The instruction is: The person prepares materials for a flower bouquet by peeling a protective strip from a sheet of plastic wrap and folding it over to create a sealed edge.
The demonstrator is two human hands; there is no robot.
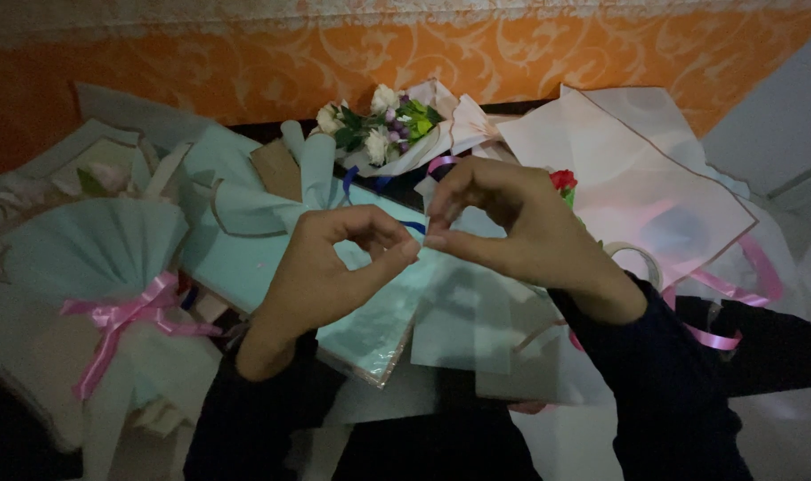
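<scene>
Your left hand (334, 267) and right hand (503, 223) are raised together over the middle of the bench (779, 356), thumbs and forefingers curled toward each other. The tips of both hands nearly meet. Each grip is pinched, but what lies between the fingertips is too small and dim to make out, so you cannot tell whether either hand holds anything.

Just beneath your hands lie sheets of pale green wrapping paper (245, 258), overlapping a clear film sheet (468, 330) at the near middle. A thin blue ribbon (413, 226) shows between your two hands, lying on the paper. To the far middle sits a small bouquet (379, 129) of white and purple flowers in pale wrapping. A red flower (563, 180) peeks out just behind your right hand. To the right spreads a large pink wrapping sheet (637, 178), with a pink ribbon (744, 276) trailing along its near edge. At the left stands a wrapped green bundle (94, 249) tied with a pink bow (121, 316)
</scene>
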